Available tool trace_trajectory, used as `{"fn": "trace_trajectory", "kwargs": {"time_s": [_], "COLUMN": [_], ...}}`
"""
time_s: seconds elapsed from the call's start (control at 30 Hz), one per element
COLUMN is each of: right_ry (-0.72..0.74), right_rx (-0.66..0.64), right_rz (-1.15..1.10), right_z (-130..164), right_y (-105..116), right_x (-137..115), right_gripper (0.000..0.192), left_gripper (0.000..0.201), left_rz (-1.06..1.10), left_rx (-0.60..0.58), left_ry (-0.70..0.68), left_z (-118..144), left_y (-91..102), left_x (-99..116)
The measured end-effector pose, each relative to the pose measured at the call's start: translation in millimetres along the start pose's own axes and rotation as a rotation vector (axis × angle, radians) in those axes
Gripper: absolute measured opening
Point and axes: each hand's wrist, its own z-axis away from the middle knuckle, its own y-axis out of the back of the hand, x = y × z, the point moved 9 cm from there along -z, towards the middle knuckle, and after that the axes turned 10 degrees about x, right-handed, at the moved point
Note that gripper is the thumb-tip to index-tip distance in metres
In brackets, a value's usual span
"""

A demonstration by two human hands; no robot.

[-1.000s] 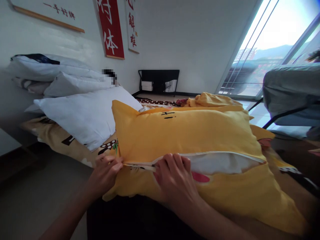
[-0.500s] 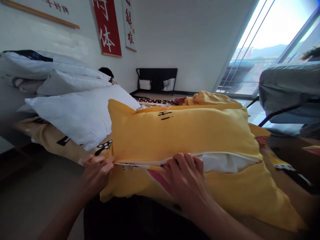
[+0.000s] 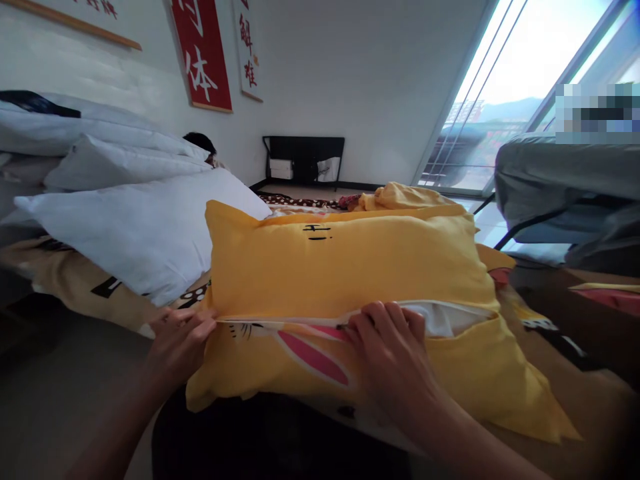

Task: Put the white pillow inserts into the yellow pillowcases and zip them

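Your left hand pinches the closed end of the zipper seam on the yellow pillowcase, holding the cloth taut. Your right hand is closed on the zipper pull, about two thirds of the way along the seam, with the white pillow insert showing in the part still open to its right. The pillow lies across your lap at the edge of the bed.

To do this well, keep the left pinch firm so the seam stays straight, draw the pull along the line of the teeth, and press the white filling down ahead of it so no fabric catches.

I count one yellow cased pillow in hand, three bare white pillows stacked at left, two hanging scrolls on the wall, and one crumpled yellow cloth behind.
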Motion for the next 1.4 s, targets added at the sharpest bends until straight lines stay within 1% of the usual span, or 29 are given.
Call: {"fn": "trace_trajectory", "kwargs": {"time_s": [0.1,0.2,0.3,0.4,0.47,0.53,0.6,0.67,0.7,0.77,0.83,0.87,0.93,1.03,1.2,1.3,1.4], "right_ry": [0.004,0.020,0.023,0.016,0.013,0.019,0.012,0.002,-0.006,-0.020,-0.028,-0.037,-0.045,-0.083,-0.114,-0.120,-0.114], "right_rx": [-0.010,-0.013,-0.023,-0.044,-0.060,-0.070,-0.056,-0.033,-0.026,-0.022,-0.014,-0.003,0.014,0.008,-0.034,-0.024,-0.008], "right_rz": [0.012,0.083,0.153,0.190,0.199,0.201,0.204,0.210,0.211,0.206,0.197,0.193,0.179,0.148,0.079,0.134,0.218], "right_z": [2,4,6,9,13,18,21,22,22,22,22,22,26,39,59,60,58], "right_y": [3,9,16,22,26,30,35,40,42,45,48,50,55,59,57,58,62], "right_x": [6,15,27,38,41,38,34,27,24,19,15,14,12,12,11,14,20], "right_gripper": [0.024,0.024,0.027,0.027,0.026,0.024,0.023,0.022,0.022,0.022,0.022,0.022,0.021,0.020,0.021,0.020,0.017], "left_gripper": [0.022,0.023,0.018,0.015,0.021,0.030,0.032,0.030,0.031,0.034,0.039,0.040,0.036,0.028,0.025,0.024,0.022], "left_rz": [0.009,-0.019,-0.044,-0.036,0.000,0.023,0.030,0.098,0.163,0.303,0.366,0.366,0.346,0.371,0.449,0.434,0.408], "left_rx": [-0.014,-0.015,-0.078,-0.138,-0.171,-0.209,-0.212,-0.196,-0.188,-0.143,-0.099,-0.087,-0.058,-0.001,0.055,0.033,-0.034], "left_ry": [0.018,0.100,0.152,0.142,0.114,0.095,0.117,0.156,0.169,0.151,0.091,0.082,0.099,0.122,0.018,0.004,-0.003], "left_z": [8,20,29,31,26,17,0,-23,-37,-65,-90,-100,-112,-115,-104,-100,-100], "left_y": [-6.1,-12.4,-23.3,-32.7,-36.8,-38.3,-33.5,-25.9,-22.8,-18.6,-21.5,-26.5,-37.9,-46.4,-39.9,-41.7,-49.6], "left_x": [-4,-15,-21,-20,-16,-8,4,27,44,85,126,142,160,171,179,178,177]}}
